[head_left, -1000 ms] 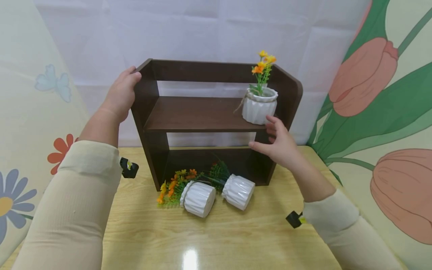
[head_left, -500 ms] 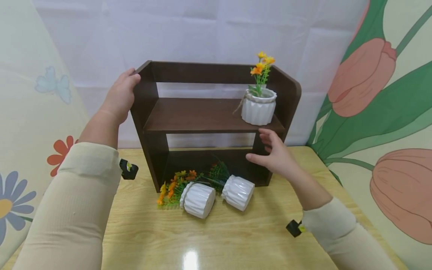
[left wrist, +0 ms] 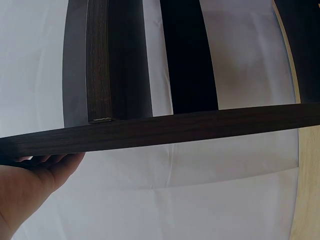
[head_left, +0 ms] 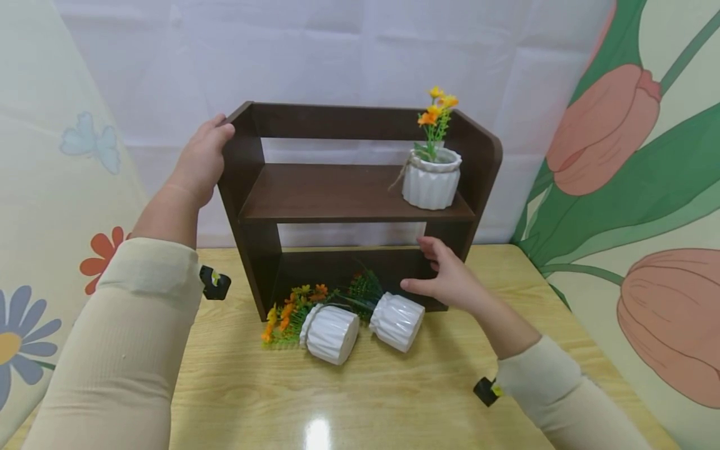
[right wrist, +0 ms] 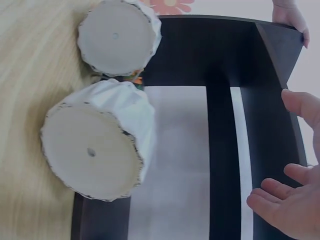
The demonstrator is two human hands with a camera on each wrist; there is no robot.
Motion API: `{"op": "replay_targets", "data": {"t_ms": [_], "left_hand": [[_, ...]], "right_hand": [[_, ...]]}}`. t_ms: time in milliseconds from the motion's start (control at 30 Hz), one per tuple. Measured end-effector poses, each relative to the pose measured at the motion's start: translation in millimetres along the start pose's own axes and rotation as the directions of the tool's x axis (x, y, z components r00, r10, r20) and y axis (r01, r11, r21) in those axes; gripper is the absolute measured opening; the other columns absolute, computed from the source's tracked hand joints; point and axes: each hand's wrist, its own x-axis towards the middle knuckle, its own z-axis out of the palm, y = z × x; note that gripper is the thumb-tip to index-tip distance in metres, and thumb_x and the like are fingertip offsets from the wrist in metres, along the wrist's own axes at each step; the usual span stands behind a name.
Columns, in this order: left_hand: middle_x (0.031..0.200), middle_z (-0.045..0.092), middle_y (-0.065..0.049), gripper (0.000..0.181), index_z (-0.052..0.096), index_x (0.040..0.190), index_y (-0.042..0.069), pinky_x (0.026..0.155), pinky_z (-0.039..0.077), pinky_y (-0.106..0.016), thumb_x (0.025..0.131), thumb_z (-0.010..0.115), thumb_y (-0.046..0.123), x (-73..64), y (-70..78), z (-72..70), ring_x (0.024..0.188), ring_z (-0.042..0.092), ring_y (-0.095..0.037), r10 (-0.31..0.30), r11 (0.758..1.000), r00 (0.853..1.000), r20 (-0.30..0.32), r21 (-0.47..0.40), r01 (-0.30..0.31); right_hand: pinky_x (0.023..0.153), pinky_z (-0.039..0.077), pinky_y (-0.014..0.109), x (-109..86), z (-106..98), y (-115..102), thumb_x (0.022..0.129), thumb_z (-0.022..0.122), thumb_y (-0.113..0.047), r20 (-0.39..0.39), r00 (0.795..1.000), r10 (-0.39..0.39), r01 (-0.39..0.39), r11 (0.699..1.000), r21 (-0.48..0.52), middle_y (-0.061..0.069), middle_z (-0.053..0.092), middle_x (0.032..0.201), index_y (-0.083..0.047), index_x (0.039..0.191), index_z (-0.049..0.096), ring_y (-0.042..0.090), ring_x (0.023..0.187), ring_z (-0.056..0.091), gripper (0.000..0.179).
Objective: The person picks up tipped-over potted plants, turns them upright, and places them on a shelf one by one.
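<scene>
My left hand (head_left: 199,159) grips the upper left side panel of a dark brown two-tier shelf (head_left: 337,190); in the left wrist view, the fingers (left wrist: 65,167) lie against that panel (left wrist: 150,132). My right hand (head_left: 450,278), fingers spread and holding nothing, hovers before the lower tier. Just left of and below it, a white ribbed flowerpot (head_left: 397,320) with green foliage lies on its side, base towards me. Beside that lies another white flowerpot (head_left: 330,333) with orange and yellow flowers (head_left: 292,309). Both bases show in the right wrist view, the nearer flowerpot (right wrist: 92,150) larger.
A third white flowerpot (head_left: 430,181) with orange and yellow flowers stands upright at the right end of the upper tier. The wood-grain table (head_left: 360,400) extends in front of the shelf. White cloth (head_left: 360,50) hangs behind, and a tulip-patterned panel (head_left: 635,206) borders the right side.
My right hand has moved down and slightly left, away from the upright flowerpot, to beside the right-hand lying one. My left hand keeps its hold on the shelf.
</scene>
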Motion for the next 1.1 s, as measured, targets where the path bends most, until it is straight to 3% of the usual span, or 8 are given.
{"op": "replay_targets", "data": {"t_ms": [700, 1100], "left_hand": [[0.167, -0.003, 0.003, 0.062, 0.004, 0.159, 0.03, 0.123, 0.006, -0.054, 0.103, 0.02, 0.05, 1.1, -0.5, -0.4, 0.154, -0.002, -0.023, 0.006, 1.0, 1.0, 0.006, -0.011, -0.006], [0.167, -0.002, 0.004, 0.062, 0.004, 0.159, 0.032, 0.123, 0.006, -0.054, 0.102, 0.02, 0.052, 0.5, -0.8, -0.7, 0.154, -0.003, -0.023, 0.008, 1.0, 1.0, 0.002, 0.003, -0.008]], "right_hand": [[0.115, 0.032, 0.054, -0.7, 28, 17, 0.081, 0.08, -0.027, 0.084, 0.996, -0.028, 0.03, 0.999, -0.02, 0.022, 0.033, 0.154, -0.004, 0.15, 0.03, 0.042, 0.14, 0.035, 0.088], [0.112, 0.036, 0.053, 2.4, 46, 28, 0.079, 0.082, -0.031, 0.108, 0.994, 0.021, -0.01, 0.995, -0.102, 0.022, 0.038, 0.151, -0.004, 0.149, 0.033, 0.04, 0.139, 0.039, 0.09]]}}
